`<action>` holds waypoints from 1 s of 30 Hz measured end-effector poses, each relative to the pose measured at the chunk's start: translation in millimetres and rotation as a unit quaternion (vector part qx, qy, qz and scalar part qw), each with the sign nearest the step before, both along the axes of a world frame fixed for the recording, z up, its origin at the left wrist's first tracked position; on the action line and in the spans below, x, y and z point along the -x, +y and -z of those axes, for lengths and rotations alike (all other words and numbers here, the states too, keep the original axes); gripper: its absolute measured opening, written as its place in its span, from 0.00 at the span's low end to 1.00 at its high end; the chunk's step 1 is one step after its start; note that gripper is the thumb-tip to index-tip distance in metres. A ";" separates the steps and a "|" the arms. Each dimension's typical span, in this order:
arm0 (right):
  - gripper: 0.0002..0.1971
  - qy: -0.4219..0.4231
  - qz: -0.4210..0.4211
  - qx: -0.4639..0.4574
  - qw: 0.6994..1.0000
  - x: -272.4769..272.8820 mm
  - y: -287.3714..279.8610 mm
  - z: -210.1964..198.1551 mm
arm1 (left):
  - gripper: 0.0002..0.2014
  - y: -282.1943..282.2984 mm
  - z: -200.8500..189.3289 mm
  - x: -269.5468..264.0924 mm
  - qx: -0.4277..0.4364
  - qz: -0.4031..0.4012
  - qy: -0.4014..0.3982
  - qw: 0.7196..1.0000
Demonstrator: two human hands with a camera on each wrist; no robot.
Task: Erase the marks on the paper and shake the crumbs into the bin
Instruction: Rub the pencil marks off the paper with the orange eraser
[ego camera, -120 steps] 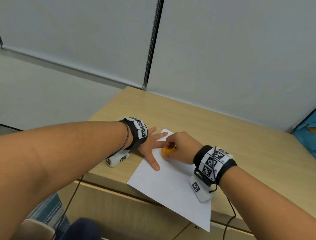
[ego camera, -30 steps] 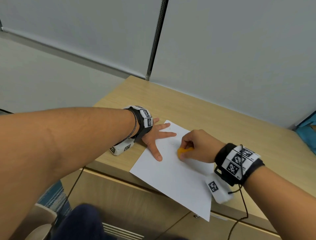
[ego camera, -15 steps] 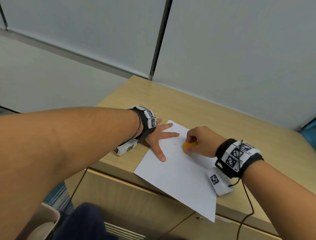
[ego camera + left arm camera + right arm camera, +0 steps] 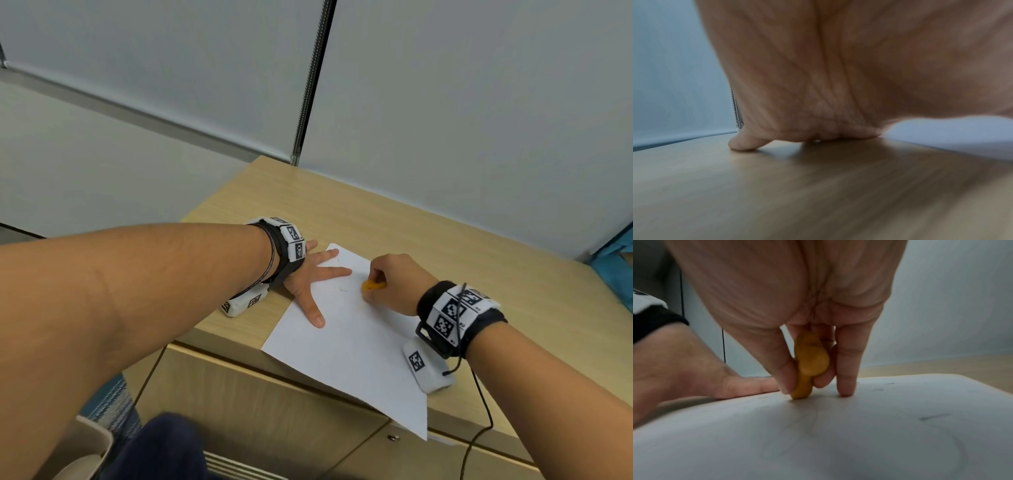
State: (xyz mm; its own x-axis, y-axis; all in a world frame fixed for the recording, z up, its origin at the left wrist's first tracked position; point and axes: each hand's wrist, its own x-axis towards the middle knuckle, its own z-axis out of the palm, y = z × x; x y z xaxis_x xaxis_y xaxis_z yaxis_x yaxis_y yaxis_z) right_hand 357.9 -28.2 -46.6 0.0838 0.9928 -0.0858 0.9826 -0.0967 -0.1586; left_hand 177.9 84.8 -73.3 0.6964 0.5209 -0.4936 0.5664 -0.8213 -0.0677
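Note:
A white sheet of paper lies on the wooden desk, its near corner hanging over the front edge. My left hand lies flat on the sheet's left edge with fingers spread, pressing it down. My right hand pinches an orange eraser between thumb and fingers. In the right wrist view the eraser stands on edge with its tip touching the paper. Short dark pencil marks remain on the sheet, one between my two hands.
A beige bin shows at the bottom left, below the desk's front edge. Grey partition panels rise behind the desk. Something blue sits at the far right. A cable hangs from my right wrist over the drawer fronts.
My right hand with the eraser has moved back and forth over the paper, from beside the left fingers toward the middle. The left hand has stayed flat on the sheet.

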 end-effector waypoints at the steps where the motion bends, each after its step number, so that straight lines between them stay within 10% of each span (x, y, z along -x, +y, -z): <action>1: 0.07 0.004 -0.005 -0.004 1.000 0.6 -1.0 1.3 | 0.64 -0.4 -0.2 0.2 -0.001 0.000 0.001 1.000; 21: 0.08 0.090 -0.075 0.106 0.987 4.3 -12.7 -10.3 | 0.64 -1.9 0.2 -0.3 -0.005 -0.004 0.002 1.000; 30: 0.06 0.001 -0.007 -0.001 1.000 0.1 1.2 5.1 | 0.65 -3.2 -0.1 -0.1 -0.007 -0.004 0.005 1.000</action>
State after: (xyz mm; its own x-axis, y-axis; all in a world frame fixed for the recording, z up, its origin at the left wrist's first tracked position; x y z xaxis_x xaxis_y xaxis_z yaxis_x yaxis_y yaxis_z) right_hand 357.8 -27.0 -51.8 0.0703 0.9939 -0.0846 0.9835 -0.0832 -0.1606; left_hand 178.1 81.5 -73.2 0.6867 0.5343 -0.4929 0.5727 -0.8153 -0.0857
